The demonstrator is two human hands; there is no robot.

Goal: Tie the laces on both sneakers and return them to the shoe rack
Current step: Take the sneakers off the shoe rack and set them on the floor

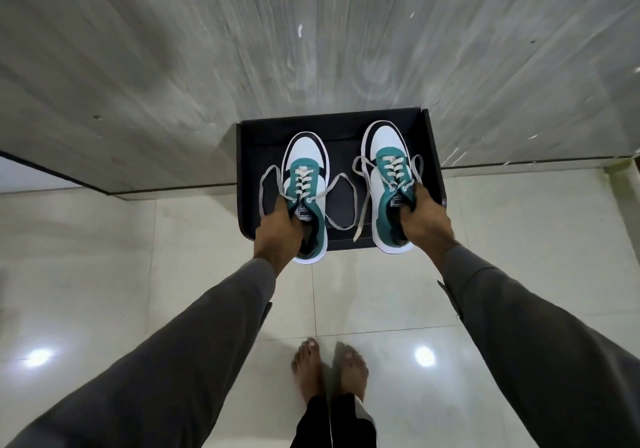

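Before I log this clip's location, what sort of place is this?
Probably a home entryway: glossy floor tiles, a black shoe rack shelf by the wall, bare feet.

A glossy pale tiled floor (104,274) carries a black open shelf (249,156) (a low tray-like box) standing against a grey wood-grain wall panel (311,32). Two bare feet (329,368) stand on the tiles just in front of it. Whether the two sneakers (304,177) rest on the shelf's dark base or hang above it is unclear.
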